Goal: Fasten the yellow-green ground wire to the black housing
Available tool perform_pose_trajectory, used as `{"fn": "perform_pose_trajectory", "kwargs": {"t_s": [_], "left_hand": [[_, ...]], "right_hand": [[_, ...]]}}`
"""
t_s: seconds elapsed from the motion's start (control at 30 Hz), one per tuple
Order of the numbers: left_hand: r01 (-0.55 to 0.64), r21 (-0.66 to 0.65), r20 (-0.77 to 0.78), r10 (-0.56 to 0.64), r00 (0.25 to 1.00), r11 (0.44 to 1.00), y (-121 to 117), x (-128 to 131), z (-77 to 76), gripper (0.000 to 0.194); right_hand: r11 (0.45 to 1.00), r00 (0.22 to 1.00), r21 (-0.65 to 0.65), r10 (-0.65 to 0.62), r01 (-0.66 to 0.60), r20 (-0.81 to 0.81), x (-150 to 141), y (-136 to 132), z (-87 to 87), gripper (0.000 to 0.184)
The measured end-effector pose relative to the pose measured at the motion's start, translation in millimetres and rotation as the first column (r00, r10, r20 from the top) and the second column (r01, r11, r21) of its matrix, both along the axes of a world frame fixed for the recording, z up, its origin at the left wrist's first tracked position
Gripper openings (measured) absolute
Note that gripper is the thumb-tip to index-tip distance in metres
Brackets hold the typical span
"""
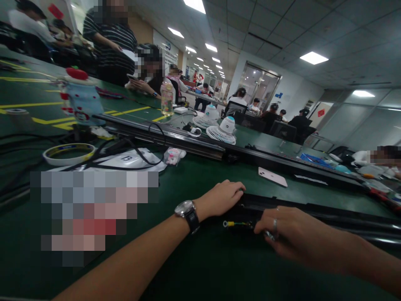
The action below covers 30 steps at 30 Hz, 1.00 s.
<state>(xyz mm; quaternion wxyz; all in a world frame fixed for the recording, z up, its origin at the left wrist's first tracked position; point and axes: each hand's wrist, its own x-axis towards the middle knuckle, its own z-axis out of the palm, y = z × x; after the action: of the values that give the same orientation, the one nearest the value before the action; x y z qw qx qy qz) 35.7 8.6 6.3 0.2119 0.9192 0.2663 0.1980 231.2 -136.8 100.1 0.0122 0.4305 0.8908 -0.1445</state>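
My left hand (222, 198), with a watch on its wrist, lies at the near-left end of a long black bar (316, 209). Its fingers bend over the bar's far edge, and the thumb is hidden. Farther right, my right hand (293, 230) is closed low over the same bar, wearing a ring. A small shiny metal piece (269, 235) shows under its fingers; its kind cannot be made out. Left of those fingertips a green-yellow wire with a ring terminal (226, 224) sticks out from the bar.
A pink phone (272, 177) lies beyond the bar. Long dark rails (169, 133) cross the green table (194, 169). Leftward are a tape roll (52, 158), white bag (138, 159), cables and a blue snowman-like container (84, 102). Two small fans (222, 131) stand farther back; people sit around.
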Motion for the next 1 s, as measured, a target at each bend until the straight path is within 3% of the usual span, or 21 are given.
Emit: {"fn": "perform_pose_trajectory", "kwargs": {"t_s": [0.3, 0.63, 1.0], "left_hand": [[-0.005, -0.002, -0.011, 0.005, 1.000, 1.000, -4, 0, 4.4, 0.034], [-0.013, -0.026, -0.041, 0.012, 0.999, 1.000, -4, -2, 7.8, 0.036], [0.007, -0.017, -0.037, -0.007, 0.999, 1.000, -4, -2, 8.3, 0.038]], "right_hand": [[0.980, 0.981, -0.134, -0.163, 0.148, -0.109, 35, -15, -13.3, 0.036], [0.940, 0.932, -0.228, -0.302, 0.255, -0.201, 69, -4, -25.7, 0.031], [0.896, 0.952, -0.408, -0.259, 0.174, -0.164, 77, 36, -5.9, 0.024]]}}
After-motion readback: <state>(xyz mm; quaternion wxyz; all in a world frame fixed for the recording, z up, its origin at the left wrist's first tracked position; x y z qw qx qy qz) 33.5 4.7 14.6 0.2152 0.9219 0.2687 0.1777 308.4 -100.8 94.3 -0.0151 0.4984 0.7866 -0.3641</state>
